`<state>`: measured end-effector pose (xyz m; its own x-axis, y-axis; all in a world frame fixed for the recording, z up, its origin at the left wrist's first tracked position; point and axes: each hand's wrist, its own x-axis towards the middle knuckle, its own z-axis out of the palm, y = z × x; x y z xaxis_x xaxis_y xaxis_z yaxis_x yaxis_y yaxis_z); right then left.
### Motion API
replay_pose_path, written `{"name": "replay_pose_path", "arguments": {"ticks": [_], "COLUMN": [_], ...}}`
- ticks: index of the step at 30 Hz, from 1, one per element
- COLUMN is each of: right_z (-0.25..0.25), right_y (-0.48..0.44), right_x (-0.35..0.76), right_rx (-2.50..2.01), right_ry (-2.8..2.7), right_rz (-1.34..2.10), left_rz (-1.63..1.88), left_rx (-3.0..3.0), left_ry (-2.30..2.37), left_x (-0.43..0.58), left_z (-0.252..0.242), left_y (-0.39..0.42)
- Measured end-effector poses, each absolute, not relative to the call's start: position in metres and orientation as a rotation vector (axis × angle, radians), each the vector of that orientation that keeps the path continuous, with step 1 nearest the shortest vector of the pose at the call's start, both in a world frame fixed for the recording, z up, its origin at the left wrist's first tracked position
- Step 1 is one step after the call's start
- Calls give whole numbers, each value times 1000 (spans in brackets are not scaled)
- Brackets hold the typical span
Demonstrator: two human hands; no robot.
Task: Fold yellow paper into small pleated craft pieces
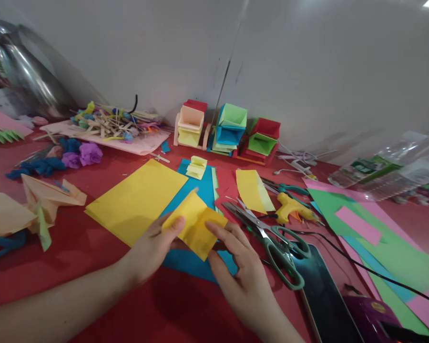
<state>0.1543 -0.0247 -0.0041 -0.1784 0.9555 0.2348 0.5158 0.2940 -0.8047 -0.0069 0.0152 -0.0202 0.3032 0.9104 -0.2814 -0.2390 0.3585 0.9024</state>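
Observation:
A small folded yellow paper (194,223) is held up between both hands, with a crease running down its middle. My left hand (153,250) pinches its left side, thumb on top. On the right side, my right hand (238,262) grips the paper's edge with the fingers over it and the thumb below. Beneath the hands lies a blue sheet (191,264), partly hidden by them. A large yellow sheet (137,197) rests to the left of it. A small pleated pale-yellow paper (196,167) stands on the blue sheet's far end.
Green-handled scissors (284,257) lie right of my hands, overlapping a phone (325,295). Nearby are a yellow glue gun (295,209) and a yellow strip (252,190). Folded paper boxes (232,126) line the wall. Coloured sheets (372,247) and a plastic bottle (396,164) are at right.

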Motion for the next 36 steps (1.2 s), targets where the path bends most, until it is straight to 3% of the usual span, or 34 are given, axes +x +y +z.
{"name": "replay_pose_path", "arguments": {"ticks": [6, 12, 23, 36], "right_z": [-4, -6, -7, -3], "right_y": [-22, -21, -17, -17], "right_x": [160, 164, 160, 164], "right_rx": [-1336, -1367, -1387, -1491], "right_ry": [-1777, -1591, -1418, -1580], "right_rz": [784, 904, 1090, 850], "left_rz": [987, 838, 921, 878], "left_rx": [654, 746, 755, 892], "left_ry": [743, 767, 817, 882], "left_x": [-6, -4, -6, -6], "left_z": [-23, -17, -21, -18], "left_y": [18, 15, 19, 16]}}
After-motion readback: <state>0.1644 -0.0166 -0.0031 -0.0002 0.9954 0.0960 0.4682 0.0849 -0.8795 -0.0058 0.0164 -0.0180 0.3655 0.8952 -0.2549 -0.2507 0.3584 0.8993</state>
